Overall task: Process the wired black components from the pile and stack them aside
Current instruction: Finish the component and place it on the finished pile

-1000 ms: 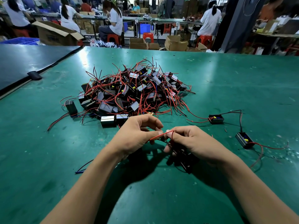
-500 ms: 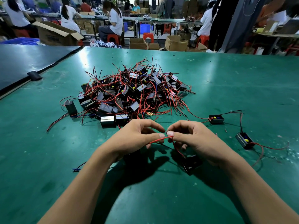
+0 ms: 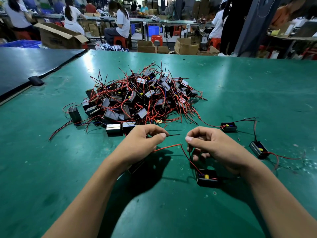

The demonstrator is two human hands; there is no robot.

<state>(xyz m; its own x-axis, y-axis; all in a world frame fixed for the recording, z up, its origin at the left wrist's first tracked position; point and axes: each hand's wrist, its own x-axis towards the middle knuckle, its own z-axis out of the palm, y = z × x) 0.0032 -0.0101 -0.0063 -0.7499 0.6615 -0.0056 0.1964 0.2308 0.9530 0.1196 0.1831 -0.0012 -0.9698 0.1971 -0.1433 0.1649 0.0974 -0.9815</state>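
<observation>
L hand [image 3: 142, 145] pinches blk wire [image 3: 173, 135], pile [image 3: 137, 100] behind

Overall level: bright, even indoor light; colours saturated.
Source: overhead and somewhat ahead; the lamps themselves are out of frame.
Glare: pale sheen on the green table [image 3: 89, 63] at upper left of centre, with a broader patch at upper right; a dull reflection on the dark board [image 3: 34, 62] at far left.
Shadows: soft dark patches below the left hand [image 3: 142, 143] and right hand [image 3: 214, 148], spreading toward the lower edge; short shadows beneath the pile [image 3: 140, 98].
Focus: centre sharp; the black wire [image 3: 173, 134] at the left thumb is crisp.
Blur: people [image 3: 120, 19] and cartons [image 3: 185, 45] along the top are soft; the upper right corner is smeared.
Distortion: wide-angle bowing; the table's far edge curves and the forearms stretch toward the lower corners.
</observation>
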